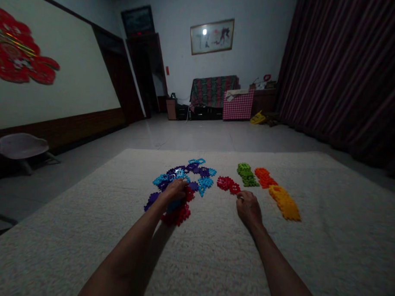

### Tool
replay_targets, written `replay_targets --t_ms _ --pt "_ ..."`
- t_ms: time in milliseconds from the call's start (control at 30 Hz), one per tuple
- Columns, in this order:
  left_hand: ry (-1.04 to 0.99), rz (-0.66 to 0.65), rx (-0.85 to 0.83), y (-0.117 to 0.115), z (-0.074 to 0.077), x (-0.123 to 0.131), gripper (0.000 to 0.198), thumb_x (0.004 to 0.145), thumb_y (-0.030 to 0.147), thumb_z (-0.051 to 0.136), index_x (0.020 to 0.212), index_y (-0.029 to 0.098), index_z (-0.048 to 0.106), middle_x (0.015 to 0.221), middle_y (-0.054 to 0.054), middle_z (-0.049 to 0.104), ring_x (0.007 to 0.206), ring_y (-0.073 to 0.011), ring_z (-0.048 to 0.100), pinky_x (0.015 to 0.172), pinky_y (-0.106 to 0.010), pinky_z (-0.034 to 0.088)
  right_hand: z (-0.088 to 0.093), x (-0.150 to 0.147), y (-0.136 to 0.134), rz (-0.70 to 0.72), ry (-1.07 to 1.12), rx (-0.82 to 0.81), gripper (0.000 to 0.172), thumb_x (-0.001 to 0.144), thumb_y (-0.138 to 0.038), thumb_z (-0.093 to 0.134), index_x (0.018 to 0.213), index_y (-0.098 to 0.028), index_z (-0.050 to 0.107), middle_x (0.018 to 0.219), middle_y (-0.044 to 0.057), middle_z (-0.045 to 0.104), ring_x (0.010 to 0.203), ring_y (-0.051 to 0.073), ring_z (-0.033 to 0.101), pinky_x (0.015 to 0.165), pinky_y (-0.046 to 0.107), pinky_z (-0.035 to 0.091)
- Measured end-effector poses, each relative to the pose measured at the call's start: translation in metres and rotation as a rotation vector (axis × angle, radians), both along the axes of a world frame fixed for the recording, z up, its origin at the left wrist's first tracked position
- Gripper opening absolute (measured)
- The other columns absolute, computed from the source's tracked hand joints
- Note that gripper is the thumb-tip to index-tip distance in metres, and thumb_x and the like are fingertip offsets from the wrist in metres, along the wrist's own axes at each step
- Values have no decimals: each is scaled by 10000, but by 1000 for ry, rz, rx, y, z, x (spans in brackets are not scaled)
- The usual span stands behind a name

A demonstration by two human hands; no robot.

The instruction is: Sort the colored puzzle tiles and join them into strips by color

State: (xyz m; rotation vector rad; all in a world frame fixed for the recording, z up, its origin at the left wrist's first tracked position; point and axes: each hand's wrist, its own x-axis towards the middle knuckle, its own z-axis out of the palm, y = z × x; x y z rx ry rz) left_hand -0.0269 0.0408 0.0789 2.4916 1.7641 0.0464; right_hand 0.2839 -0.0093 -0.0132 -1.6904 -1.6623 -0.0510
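On the pale fleecy cover lies a mixed heap of plastic interlocking pieces, with purple pieces (152, 200), light blue pieces (205, 183) and red pieces (177, 214). My left hand (175, 190) is over this heap, its fingers curled together among the pieces; what they grip, if anything, is hidden. To the right, a short row of red interlocking pieces (225, 182) lies flat. At its near end my right hand (250, 207) has its fingertips closed on the edge of a red interlocking piece (235, 189).
Overlapping rows of green pieces (246, 174), orange pieces (265, 178) and yellow pieces (284, 203) lie beyond and right of my right hand. The pale cover (213, 261) stretches under everything. A stool (24, 146) stands at the left, a dark curtain (342, 75) hangs at the right.
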Motion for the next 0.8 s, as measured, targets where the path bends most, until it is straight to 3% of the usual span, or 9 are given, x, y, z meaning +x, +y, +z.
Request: replay_targets --t_ms 233,367,500,633,800 --pt "-87 26 -28 7 5 -7 301 709 136 568 946 207 739 920 -49 710 906 -207 637 796 -265 482 2 1 0 -15 77 -6 227 804 -134 439 898 -154 645 943 89 637 902 201 558 881 311 415" --pt "-223 79 -35 13 12 -7 265 708 160 538 867 192 747 763 -14 705 765 -171 640 691 -238 472 1 3 0 -15 119 -4 235 800 -152 438 889 -158 654 924 84 646 891 200 570 879 313 424" --pt "-448 54 -81 14 18 0 275 713 170 518 887 173 732 798 -4 709 732 -153 636 663 -227 485 2 4 1 -13 177 -11 242 791 -168 434 872 -164 662 923 84 654 890 202 580 888 321 429" --pt "-699 47 -138 21 12 28 341 718 168 533 1005 147 715 868 -31 721 761 -156 648 662 -227 508 5 4 3 -100 331 33 287 783 -178 421 947 -161 657 983 95 660 924 200 595 891 320 443" --pt "-847 31 -239 37 -14 90 358 700 129 560 1020 93 717 695 -21 673 611 -129 600 594 -230 489 3 4 7 -173 417 125 347 757 -204 434 1036 -161 635 996 107 663 891 218 615 837 344 484"
